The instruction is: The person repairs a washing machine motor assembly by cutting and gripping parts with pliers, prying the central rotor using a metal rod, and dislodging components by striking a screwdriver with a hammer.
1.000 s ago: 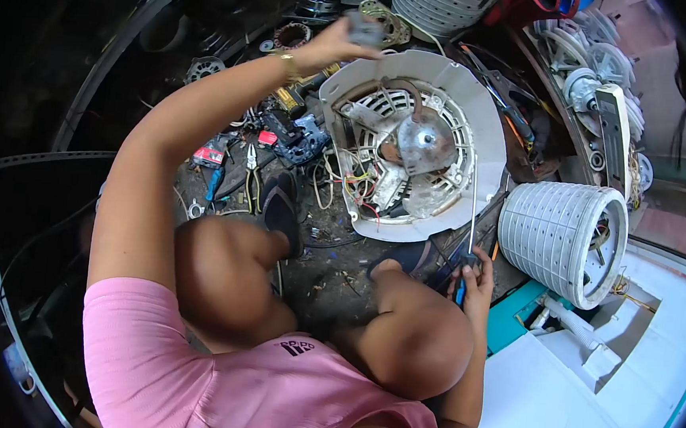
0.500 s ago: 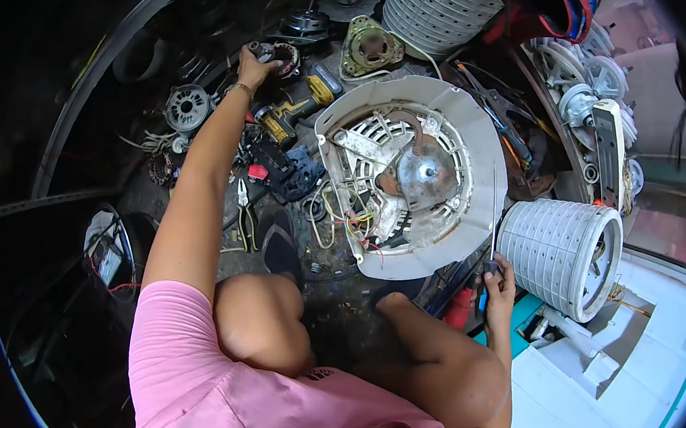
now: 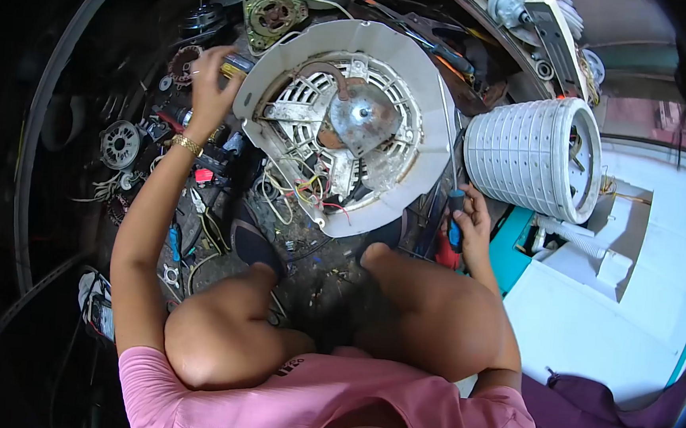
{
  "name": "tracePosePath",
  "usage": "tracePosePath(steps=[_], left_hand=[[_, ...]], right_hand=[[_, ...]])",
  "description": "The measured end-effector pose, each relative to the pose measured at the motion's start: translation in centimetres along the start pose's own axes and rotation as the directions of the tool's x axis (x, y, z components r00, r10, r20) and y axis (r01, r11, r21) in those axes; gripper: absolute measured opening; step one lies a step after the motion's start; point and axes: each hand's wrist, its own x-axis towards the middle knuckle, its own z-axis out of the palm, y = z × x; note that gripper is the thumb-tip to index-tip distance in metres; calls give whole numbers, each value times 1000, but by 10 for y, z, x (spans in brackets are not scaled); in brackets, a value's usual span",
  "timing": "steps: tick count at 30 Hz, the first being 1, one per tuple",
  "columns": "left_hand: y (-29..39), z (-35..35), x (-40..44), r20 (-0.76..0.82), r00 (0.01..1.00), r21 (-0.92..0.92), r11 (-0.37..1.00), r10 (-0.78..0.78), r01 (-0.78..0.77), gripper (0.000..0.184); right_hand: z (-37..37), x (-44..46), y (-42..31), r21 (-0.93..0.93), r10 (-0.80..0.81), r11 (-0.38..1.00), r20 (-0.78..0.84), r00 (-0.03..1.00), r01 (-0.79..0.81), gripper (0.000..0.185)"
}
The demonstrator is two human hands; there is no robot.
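My left hand (image 3: pixel 211 92), with a gold bracelet on the wrist, is open above the floor parts, its fingers apart beside a partly hidden yellow and black power drill (image 3: pixel 236 65). My right hand (image 3: pixel 474 217) is closed on a blue-handled screwdriver (image 3: pixel 455 222), whose long shaft points up past the rim of a round white plastic housing (image 3: pixel 383 214). Inside the housing sit a rusty, domed metal part (image 3: pixel 363 120) and loose coloured wires (image 3: pixel 313 186). Neither hand touches the metal part.
A perforated white drum (image 3: pixel 514 153) lies on its side at the right, by a white and teal panel (image 3: pixel 590 327). Pliers (image 3: pixel 211 222), a red piece (image 3: pixel 203 175) and a round grey motor part (image 3: pixel 120 145) lie left. A green metal bracket (image 3: pixel 272 18) is behind.
My left hand has let go of the small grey part it carried to the back left and has come back beside the drill. My right hand still holds the screwdriver. The view has shifted.
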Motion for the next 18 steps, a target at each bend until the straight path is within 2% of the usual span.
tracePosePath(steps=[2,3,4,6,8,10,11,12,14,17,18], left_hand=[[27,10,-4,195,978,-151,987,78,-48,29],[34,22,-11,404,910,-309,923,-91,230,25],[40,35,-19,617,762,-380,773,-198,508,21],[63,49,-27,762,617,-424,570,-196,704,25],[89,56,-31,875,348,-239,326,-336,915,40],[98,74,-38,840,341,-157,413,-421,897,48],[93,89,-46,694,584,-158,702,-422,695,58],[98,90,-43,530,789,-86,906,-311,415,62],[105,95,-28,395,850,19,928,-349,372,61],[123,94,-3,219,836,189,863,-503,469,53],[124,92,4,230,903,236,921,-363,310,51]], right_hand=[[-6,-28,26,-36,-15,999,-74,997,12,44],[-11,-45,45,-64,16,998,-135,991,-25,44],[-18,-60,76,-164,-106,983,-166,980,78,46],[-19,-93,110,-280,-77,960,-239,968,8,46],[-3,-109,147,-385,-101,923,-276,956,-13,46],[12,-111,173,-454,-151,891,-283,947,6,47],[17,-111,182,-478,-174,878,-275,946,22,47],[21,-108,187,-496,-190,868,-266,945,34,47],[21,-100,194,-517,-216,854,-250,944,58,47],[12,-86,197,-526,-243,845,-220,945,94,48],[10,-82,197,-529,-249,842,-207,946,106,48]])
